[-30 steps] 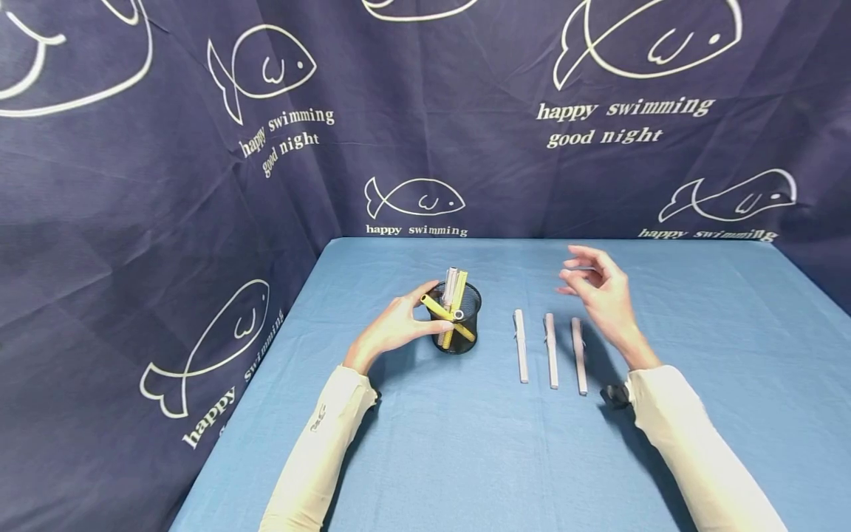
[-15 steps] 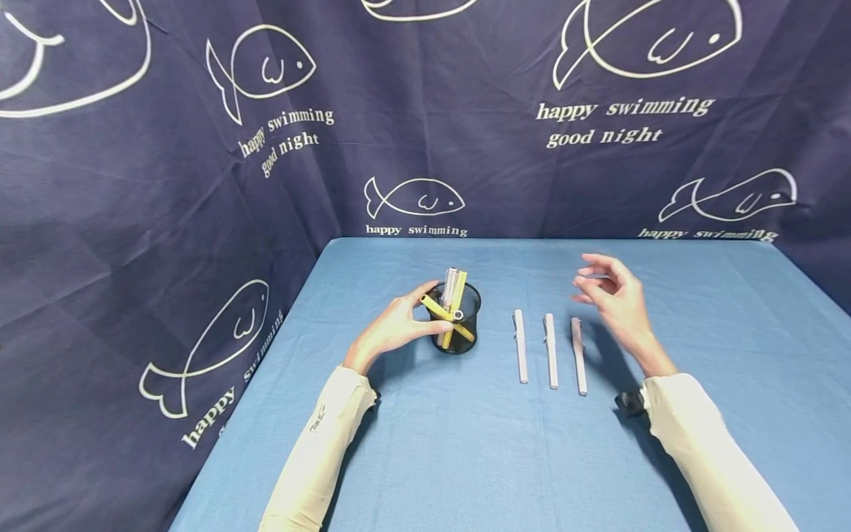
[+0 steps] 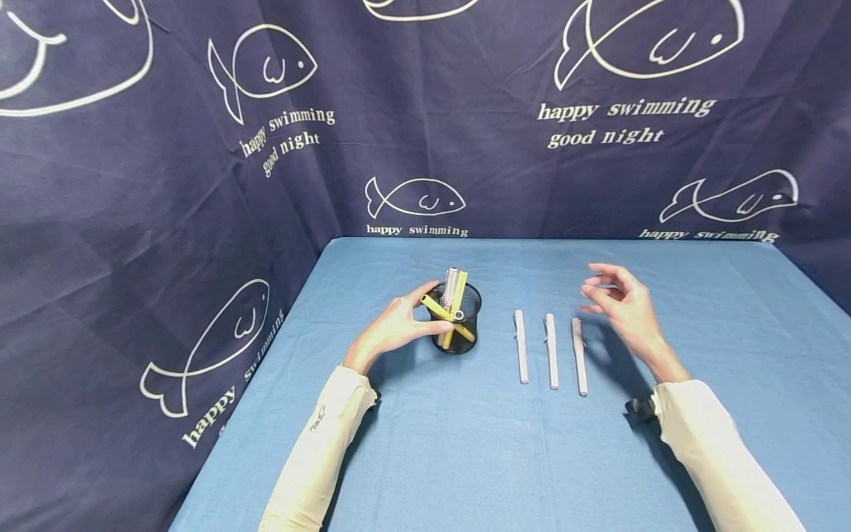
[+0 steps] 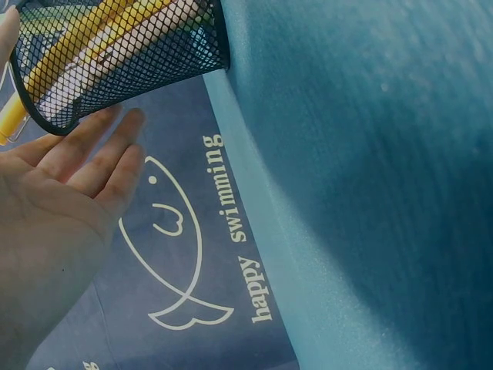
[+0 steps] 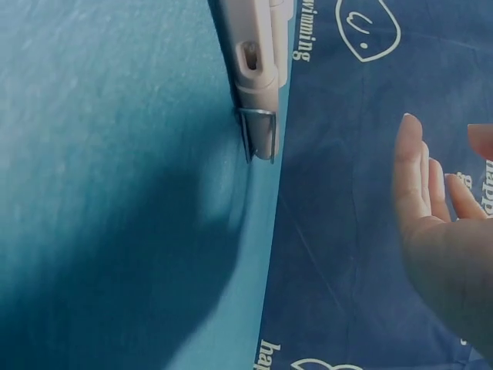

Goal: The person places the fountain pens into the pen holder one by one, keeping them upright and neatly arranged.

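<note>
Right hand (image 3: 628, 309) has shifted farther right, near the pens (image 3: 552, 355), thumb and fingers apart. Left hand (image 3: 392, 325) clasps the cup (image 3: 471, 303) between thumb and fingers.

mesh cup (image 3: 471, 319) partly behind left hand (image 3: 394, 325)

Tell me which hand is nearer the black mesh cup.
Left. The left hand holds the black mesh cup from its left side; the right hand is off to the right, past three pale pens.
</note>
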### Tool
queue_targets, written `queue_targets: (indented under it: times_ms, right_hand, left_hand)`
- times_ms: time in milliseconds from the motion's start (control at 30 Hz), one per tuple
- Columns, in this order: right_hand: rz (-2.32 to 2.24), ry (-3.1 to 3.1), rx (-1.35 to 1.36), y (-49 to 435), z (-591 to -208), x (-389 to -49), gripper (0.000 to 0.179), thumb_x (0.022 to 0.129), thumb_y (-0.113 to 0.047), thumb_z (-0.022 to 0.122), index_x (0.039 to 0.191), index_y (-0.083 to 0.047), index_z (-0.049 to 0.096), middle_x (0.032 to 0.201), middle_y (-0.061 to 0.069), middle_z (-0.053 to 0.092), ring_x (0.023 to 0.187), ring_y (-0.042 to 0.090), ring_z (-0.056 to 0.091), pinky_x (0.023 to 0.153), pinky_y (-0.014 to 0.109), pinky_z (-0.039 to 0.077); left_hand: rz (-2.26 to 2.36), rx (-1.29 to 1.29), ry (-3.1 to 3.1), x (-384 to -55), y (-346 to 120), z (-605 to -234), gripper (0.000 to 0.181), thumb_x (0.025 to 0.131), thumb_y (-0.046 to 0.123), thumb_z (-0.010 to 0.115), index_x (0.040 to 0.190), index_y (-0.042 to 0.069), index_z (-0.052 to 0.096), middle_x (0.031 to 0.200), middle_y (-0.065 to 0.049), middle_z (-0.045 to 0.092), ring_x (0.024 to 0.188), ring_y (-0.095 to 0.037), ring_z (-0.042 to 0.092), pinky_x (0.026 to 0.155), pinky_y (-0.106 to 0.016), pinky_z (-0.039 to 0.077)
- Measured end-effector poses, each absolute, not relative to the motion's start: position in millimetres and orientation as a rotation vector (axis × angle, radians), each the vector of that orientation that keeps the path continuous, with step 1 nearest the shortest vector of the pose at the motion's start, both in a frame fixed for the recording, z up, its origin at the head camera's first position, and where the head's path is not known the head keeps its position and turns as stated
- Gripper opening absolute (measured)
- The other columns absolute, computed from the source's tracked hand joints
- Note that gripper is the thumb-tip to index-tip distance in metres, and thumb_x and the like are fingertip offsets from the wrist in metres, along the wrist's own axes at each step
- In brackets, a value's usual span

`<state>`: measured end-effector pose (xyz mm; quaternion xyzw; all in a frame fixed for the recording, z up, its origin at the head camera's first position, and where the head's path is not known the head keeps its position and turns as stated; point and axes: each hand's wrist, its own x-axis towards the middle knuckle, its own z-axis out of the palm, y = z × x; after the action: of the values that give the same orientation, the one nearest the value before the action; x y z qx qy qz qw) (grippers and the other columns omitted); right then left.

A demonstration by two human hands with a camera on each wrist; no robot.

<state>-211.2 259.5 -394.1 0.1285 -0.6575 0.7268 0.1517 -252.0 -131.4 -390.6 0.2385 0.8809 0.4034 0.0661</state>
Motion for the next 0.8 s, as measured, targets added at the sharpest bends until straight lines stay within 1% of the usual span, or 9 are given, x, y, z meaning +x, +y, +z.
queue_targets:
  times_ms: [267,567,800]
  right_hand:
    - [2.106,-1.935,0.318,265,-399,-210,0.032,0.098,0.009,0.063,0.122,-0.014,0.066,0.098,0.005,0.064,0.086,0.008,0.071,0.070,0.027,0.060]
    - [2.124,-1.941,0.330,272,-404,-207,0.030,0.099,0.007,0.062,0.120,-0.014,0.065,0.096,0.003,0.066,0.085,0.009,0.071,0.070,0.028,0.061]
    - [2.146,-1.963,0.335,277,-409,-205,0.030,0.101,0.007,0.060,0.119,-0.015,0.065,0.095,0.002,0.067,0.085,0.009,0.070,0.070,0.029,0.061]
  left_hand:
    - [1.215,0.721,2.658,-252,-131,-390,0.092,0.084,0.059,0.079,0.161,0.029,0.039,0.157,-0.007,0.047,0.142,-0.022,0.044,0.114,-0.045,0.037]
    - [1.216,0.719,2.665,-252,-131,-390,0.092,0.083,0.061,0.079,0.160,0.029,0.040,0.156,-0.007,0.048,0.142,-0.020,0.044,0.114,-0.044,0.038]
    - [1.211,0.718,2.662,-252,-131,-391,0.092,0.084,0.060,0.079,0.161,0.030,0.039,0.156,-0.007,0.048,0.142,-0.023,0.045,0.114,-0.045,0.038]
